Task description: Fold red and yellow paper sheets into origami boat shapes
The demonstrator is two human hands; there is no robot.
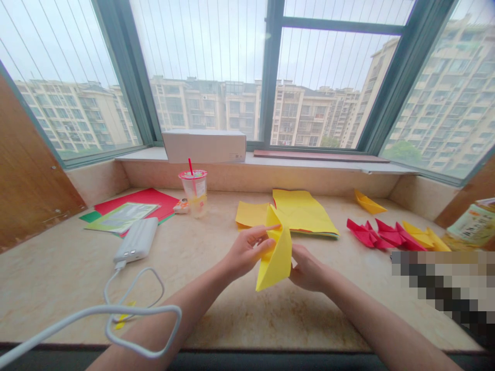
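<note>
Between my two hands, above the stone counter, is a folded yellow paper boat [279, 257], tilted with one pointed end down. My left hand [253, 248] grips its left side, fingers reaching into the opening and thumb pressed on the paper. On the other side my right hand [307, 267] holds the paper from behind; its fingertips are partly hidden by the fold. Just beyond lies a stack of yellow paper sheets [305, 211], with a smaller yellow-orange sheet [249, 214] at its left.
Folded red paper shapes [363, 233] and an orange paper boat [369, 202] lie at the right, near a jar [474, 224]. At left are a power bank [137, 239] with a white cable [135, 309], red paper [143, 198] and a plastic cup [197, 193].
</note>
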